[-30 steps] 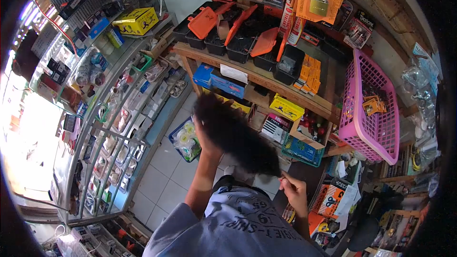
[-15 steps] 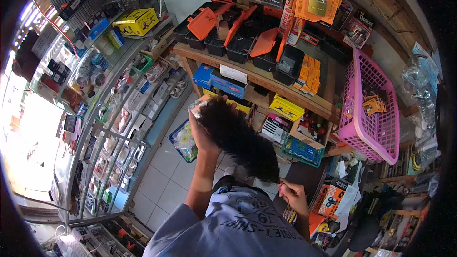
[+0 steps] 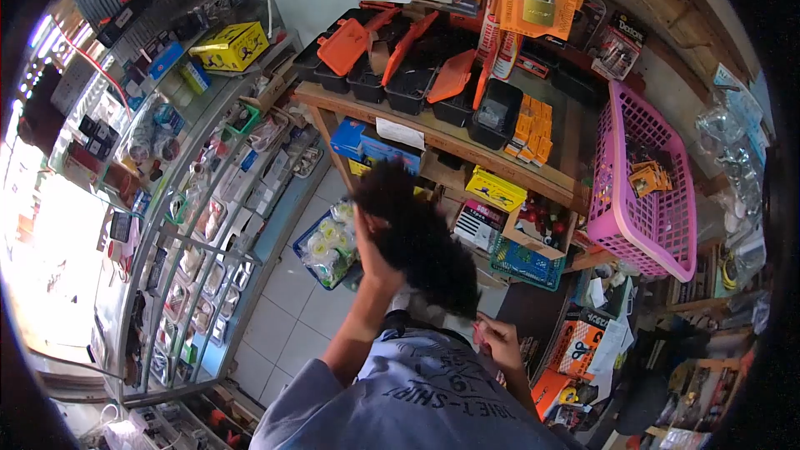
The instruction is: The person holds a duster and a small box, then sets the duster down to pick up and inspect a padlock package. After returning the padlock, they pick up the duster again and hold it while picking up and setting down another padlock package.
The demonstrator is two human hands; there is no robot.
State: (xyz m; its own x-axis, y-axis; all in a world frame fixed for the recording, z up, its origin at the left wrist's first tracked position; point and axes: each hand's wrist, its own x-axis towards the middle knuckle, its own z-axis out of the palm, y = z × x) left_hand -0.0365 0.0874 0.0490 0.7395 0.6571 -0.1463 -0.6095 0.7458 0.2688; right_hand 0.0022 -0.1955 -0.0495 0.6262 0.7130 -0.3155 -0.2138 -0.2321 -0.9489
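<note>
A black fluffy feather duster (image 3: 429,246) lies across the space in front of me, slanting from upper left to lower right. My right hand (image 3: 500,342) is closed around its thin reddish handle (image 3: 477,333) beside my shirt. Against the duster's far end is my left hand (image 3: 377,262), with its thumb side up and its fingers partly curled behind the dark feathers. Whatever lies in that hand is covered by the duster; a shiny packet showed there half a second ago.
A wooden shelf (image 3: 450,146) bears black bins with orange lids and padlock packs (image 3: 546,0). A pink basket (image 3: 604,217) stands at right. Glass display shelves (image 3: 250,233) line the left. A blue tray (image 3: 302,243) of packets sits on the tiled floor (image 3: 292,337).
The duster has swung over the left hand and now hides the shiny packet. My right hand has shifted slightly down and left. The view has turned a little to the right.
</note>
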